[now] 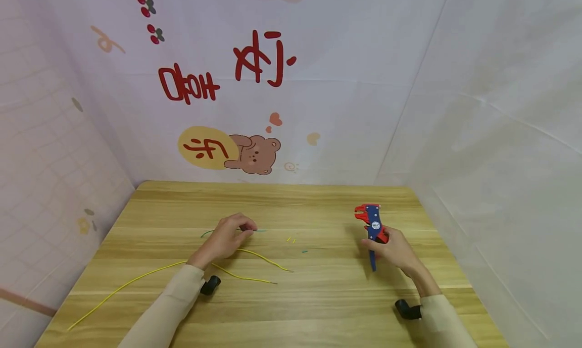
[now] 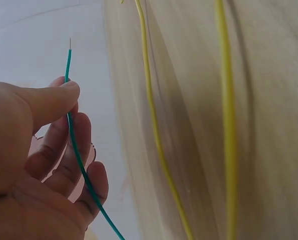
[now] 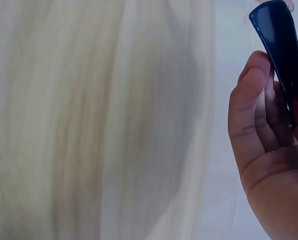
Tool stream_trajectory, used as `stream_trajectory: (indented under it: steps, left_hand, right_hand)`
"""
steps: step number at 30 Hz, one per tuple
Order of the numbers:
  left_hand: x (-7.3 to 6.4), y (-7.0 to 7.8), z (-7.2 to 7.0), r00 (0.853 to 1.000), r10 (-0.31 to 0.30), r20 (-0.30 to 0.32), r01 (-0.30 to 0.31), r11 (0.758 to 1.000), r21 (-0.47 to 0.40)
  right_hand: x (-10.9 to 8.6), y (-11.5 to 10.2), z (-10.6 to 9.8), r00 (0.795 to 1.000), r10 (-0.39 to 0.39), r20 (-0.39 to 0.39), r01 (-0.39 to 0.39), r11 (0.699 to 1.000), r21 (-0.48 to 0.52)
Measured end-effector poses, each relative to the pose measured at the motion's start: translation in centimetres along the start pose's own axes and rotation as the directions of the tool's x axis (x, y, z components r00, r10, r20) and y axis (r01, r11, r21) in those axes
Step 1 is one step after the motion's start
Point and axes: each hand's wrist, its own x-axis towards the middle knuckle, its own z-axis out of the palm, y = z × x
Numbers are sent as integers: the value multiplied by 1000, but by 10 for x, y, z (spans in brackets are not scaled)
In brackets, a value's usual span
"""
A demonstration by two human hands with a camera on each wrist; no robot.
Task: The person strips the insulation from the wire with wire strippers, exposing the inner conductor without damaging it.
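Observation:
My left hand [image 1: 226, 238] pinches a thin green wire [image 2: 73, 141] between thumb and index finger. A short bare metal end [image 2: 70, 44] sticks up from the wire in the left wrist view, and the rest runs down across the fingers. On the right of the table, my right hand [image 1: 396, 248] grips a blue and red wire stripper [image 1: 374, 217], its head pointing away and its jaws facing left. A dark blue handle [image 3: 278, 37] and part of a red one show in the right wrist view; the tool's head lies outside that view.
Yellow wires lie on the wooden table [image 1: 318, 307]: one [image 1: 265, 258] beside the left hand, another [image 1: 243, 277] nearer, and a length [image 1: 132, 281] reaching the left front. Small yellow scraps [image 1: 288, 239] and a green scrap [image 1: 304, 251] lie mid-table. White printed cloth [image 1: 336, 110] encloses the table.

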Motion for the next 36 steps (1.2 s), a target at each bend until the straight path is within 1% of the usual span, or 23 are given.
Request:
stream_trajectory:
  steps: [5,9,13,16,17,18,20,25,28,29,30,31,33,35,36]
  left_hand:
    - [5,-2,2,999,7,32,-7,1000,1]
    - [7,-5,5,999,-3,47,2,1000,12]
    - [10,-6,9,999,21,45,-22,1000,11]
    - [12,-8,12,998,56,39,-56,998,-5]
    - [13,-13,15,996,84,29,-84,996,-10]
    - [14,-15,16,995,93,31,-93,996,-12]
    - [15,-17,18,994,105,31,-105,994,-16]
    - [18,-25,26,993,109,47,-108,994,-6]
    - [19,-27,30,993,113,46,-113,994,6]
    - [19,-32,33,991,130,40,-131,991,14]
    - [19,-32,33,991,126,39,-127,992,20]
    - [19,-25,31,994,101,48,-102,995,23]
    - [19,-23,31,995,79,57,-81,996,45]
    - [20,-22,31,996,42,75,-46,997,62]
    - [21,-17,29,996,7,88,-13,998,68]
  right_hand:
    - [5,10,-6,1000,27,-6,-27,1000,-8]
    - [9,16,-9,999,46,-3,-46,999,-2]
    - [11,18,-10,998,54,-21,-54,998,-25]
    - [12,18,-10,998,54,-27,-55,997,-48]
    - [12,19,-10,998,50,-26,-51,997,-57]
    - [13,20,-10,999,44,-24,-46,997,-65]
    - [14,22,-9,999,34,-21,-35,997,-72]
    - [17,26,-9,999,31,-24,-33,997,-68]
    - [20,29,-9,999,39,-33,-42,994,-97]
    - [21,29,-9,999,41,-36,-45,993,-110]
    - [22,30,-9,998,45,-38,-50,991,-124]
    - [23,31,-9,998,50,-41,-55,989,-136]
    - [24,32,-9,997,59,-45,-66,986,-155]
    - [26,33,-9,997,66,-47,-73,983,-171]
    - [27,33,-10,997,68,-48,-76,981,-177]
